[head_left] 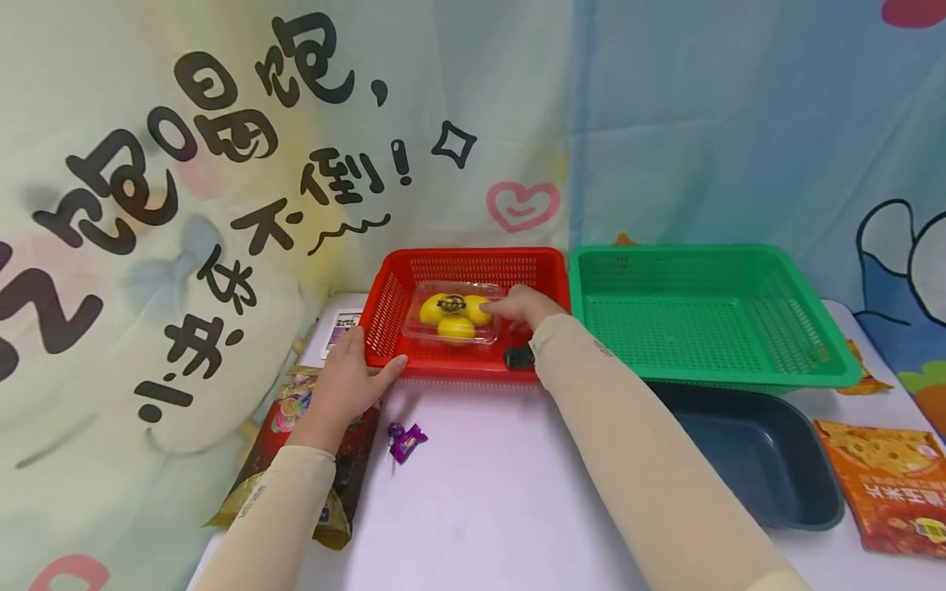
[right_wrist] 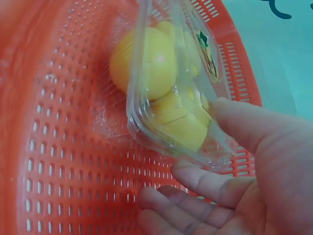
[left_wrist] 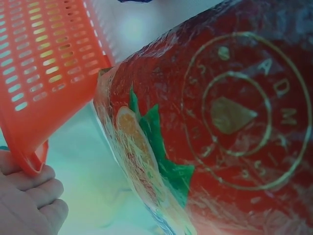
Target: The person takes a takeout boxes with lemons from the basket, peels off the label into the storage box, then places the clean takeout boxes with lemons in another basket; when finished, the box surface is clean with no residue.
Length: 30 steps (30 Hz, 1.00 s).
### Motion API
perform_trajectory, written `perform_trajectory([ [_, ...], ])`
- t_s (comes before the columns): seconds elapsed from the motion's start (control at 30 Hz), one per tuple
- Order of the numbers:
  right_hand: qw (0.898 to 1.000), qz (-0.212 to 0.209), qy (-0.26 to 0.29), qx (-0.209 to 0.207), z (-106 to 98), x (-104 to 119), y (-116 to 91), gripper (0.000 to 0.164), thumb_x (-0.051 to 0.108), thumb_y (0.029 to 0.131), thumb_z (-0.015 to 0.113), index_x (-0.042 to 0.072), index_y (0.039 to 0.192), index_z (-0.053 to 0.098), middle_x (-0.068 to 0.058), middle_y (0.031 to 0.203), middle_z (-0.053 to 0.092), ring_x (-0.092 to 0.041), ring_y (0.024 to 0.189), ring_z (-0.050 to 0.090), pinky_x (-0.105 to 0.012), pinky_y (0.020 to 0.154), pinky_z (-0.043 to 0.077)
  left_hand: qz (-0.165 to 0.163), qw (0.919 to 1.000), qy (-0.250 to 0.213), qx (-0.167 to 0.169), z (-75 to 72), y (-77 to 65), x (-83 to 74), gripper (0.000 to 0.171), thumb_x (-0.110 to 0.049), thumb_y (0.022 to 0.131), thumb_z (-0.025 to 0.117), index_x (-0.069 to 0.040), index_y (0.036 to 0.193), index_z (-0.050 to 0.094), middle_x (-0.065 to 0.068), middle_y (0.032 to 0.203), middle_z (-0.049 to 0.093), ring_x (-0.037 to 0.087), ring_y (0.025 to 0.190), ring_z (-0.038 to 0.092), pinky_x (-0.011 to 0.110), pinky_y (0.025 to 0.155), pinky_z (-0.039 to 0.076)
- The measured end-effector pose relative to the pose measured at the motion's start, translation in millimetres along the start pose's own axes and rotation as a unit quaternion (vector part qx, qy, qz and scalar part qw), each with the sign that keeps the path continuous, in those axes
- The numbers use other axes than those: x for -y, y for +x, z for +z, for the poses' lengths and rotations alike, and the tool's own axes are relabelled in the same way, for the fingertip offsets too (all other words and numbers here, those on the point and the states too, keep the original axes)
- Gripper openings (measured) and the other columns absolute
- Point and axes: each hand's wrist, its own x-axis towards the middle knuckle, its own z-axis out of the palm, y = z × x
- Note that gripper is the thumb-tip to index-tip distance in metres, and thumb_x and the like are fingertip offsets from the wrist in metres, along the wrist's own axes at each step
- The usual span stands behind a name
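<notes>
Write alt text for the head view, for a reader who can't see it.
A person's right hand pinches a clear box of yellow fruit inside a red basket, while the left hand holds the basket's front-left corner. A green basket and dark blue tub stand to the right; purple sweets lie in front.

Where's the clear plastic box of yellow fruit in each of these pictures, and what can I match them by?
Head: the clear box is near the center, inside the red basket.
Left wrist: no clear sight of it; only yellow patches through the basket's slots, upper left.
Right wrist: upper center, left of the right hand.
Shared landmark: the red basket.
</notes>
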Motion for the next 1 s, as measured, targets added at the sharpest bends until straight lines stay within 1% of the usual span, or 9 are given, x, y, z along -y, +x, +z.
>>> perform_trajectory([
  [0.13, 1.000, 0.000, 0.006, 0.004, 1.5, -5.8, 4.9, 0.068, 0.053, 0.096, 0.068, 0.006, 0.140, 0.048, -0.015, 0.137, 0.061, -0.033, 0.126, 0.063, -0.043, 0.111, 0.055, 0.006, 1.0000, 0.004, -0.003, 1.2, -0.4, -0.3, 0.105, -0.071, 0.092, 0.064, -0.005, 0.164, 0.025, 0.019, 0.156, 0.042, 0.038, 0.137, 0.048, 0.061, 0.102, 0.057],
  [0.3, 0.999, -0.003, 0.042, 0.026, 2.9, -7.6, 5.8, 0.075, 0.055, 0.096, 0.068, 0.007, 0.149, 0.044, -0.015, 0.144, 0.060, -0.033, 0.130, 0.062, -0.044, 0.113, 0.054, 0.006, 0.9999, 0.010, -0.004, -0.2, -0.2, 0.3, 0.107, -0.071, 0.092, 0.064, -0.004, 0.165, 0.023, 0.020, 0.160, 0.039, 0.040, 0.142, 0.045, 0.062, 0.104, 0.055],
  [0.47, 0.991, -0.022, 0.125, 0.046, 5.1, -4.6, 3.3, 0.073, 0.050, 0.099, 0.067, 0.005, 0.151, 0.042, -0.017, 0.146, 0.057, -0.034, 0.131, 0.062, -0.042, 0.110, 0.057, -0.001, 0.9999, 0.013, 0.004, -0.7, -0.2, 1.3, 0.109, -0.070, 0.092, 0.063, -0.004, 0.166, 0.018, 0.021, 0.167, 0.031, 0.043, 0.149, 0.038, 0.064, 0.106, 0.053],
  [0.53, 0.985, -0.030, 0.161, 0.049, 6.5, -3.5, 1.9, 0.068, 0.046, 0.100, 0.067, 0.003, 0.148, 0.045, -0.018, 0.142, 0.057, -0.034, 0.127, 0.064, -0.041, 0.106, 0.059, -0.001, 0.9999, 0.012, 0.004, -0.5, -0.1, 1.3, 0.110, -0.071, 0.092, 0.063, -0.004, 0.167, 0.018, 0.021, 0.167, 0.030, 0.043, 0.150, 0.037, 0.064, 0.107, 0.052],
  [0.6, 0.982, -0.036, 0.182, 0.046, 7.5, -3.3, 0.5, 0.061, 0.043, 0.102, 0.066, 0.001, 0.143, 0.051, -0.017, 0.133, 0.060, -0.033, 0.119, 0.067, -0.041, 0.103, 0.060, -0.001, 0.9999, 0.011, 0.003, -0.1, -0.1, 1.0, 0.110, -0.071, 0.092, 0.063, -0.005, 0.167, 0.018, 0.021, 0.167, 0.031, 0.043, 0.150, 0.037, 0.065, 0.107, 0.051],
  [0.7, 0.979, -0.046, 0.194, 0.040, 8.0, -3.5, -0.8, 0.051, 0.039, 0.103, 0.065, -0.002, 0.132, 0.058, -0.014, 0.120, 0.061, -0.029, 0.108, 0.067, -0.040, 0.102, 0.061, -0.001, 0.9999, 0.010, 0.003, 0.2, -0.2, 0.8, 0.111, -0.072, 0.092, 0.063, -0.005, 0.167, 0.018, 0.021, 0.167, 0.031, 0.042, 0.150, 0.037, 0.065, 0.108, 0.050],
  [0.77, 0.978, -0.054, 0.198, 0.036, 7.7, -3.5, -1.1, 0.047, 0.038, 0.104, 0.064, -0.002, 0.129, 0.059, -0.013, 0.117, 0.060, -0.027, 0.104, 0.066, -0.040, 0.101, 0.061, -0.003, 0.9999, 0.009, 0.004, 0.2, -0.6, 0.6, 0.110, -0.072, 0.092, 0.063, -0.005, 0.167, 0.017, 0.021, 0.167, 0.031, 0.042, 0.150, 0.038, 0.065, 0.108, 0.051],
  [0.93, 0.975, -0.066, 0.210, 0.024, 4.9, -1.7, -2.6, 0.048, 0.038, 0.103, 0.063, 0.001, 0.132, 0.054, -0.011, 0.120, 0.057, -0.026, 0.105, 0.064, -0.039, 0.099, 0.062, -0.006, 1.0000, 0.006, 0.003, 0.1, -1.1, 1.1, 0.110, -0.071, 0.091, 0.064, -0.005, 0.167, 0.017, 0.021, 0.166, 0.033, 0.042, 0.148, 0.039, 0.064, 0.106, 0.053],
  [1.0, 0.974, -0.072, 0.212, 0.018, 3.2, 0.2, -4.4, 0.046, 0.039, 0.103, 0.063, 0.002, 0.130, 0.055, -0.011, 0.120, 0.056, -0.026, 0.105, 0.064, -0.040, 0.099, 0.062, -0.003, 1.0000, 0.006, 0.001, 0.1, -1.1, 2.2, 0.111, -0.072, 0.091, 0.063, -0.005, 0.167, 0.018, 0.021, 0.165, 0.033, 0.042, 0.147, 0.039, 0.064, 0.105, 0.054],
])
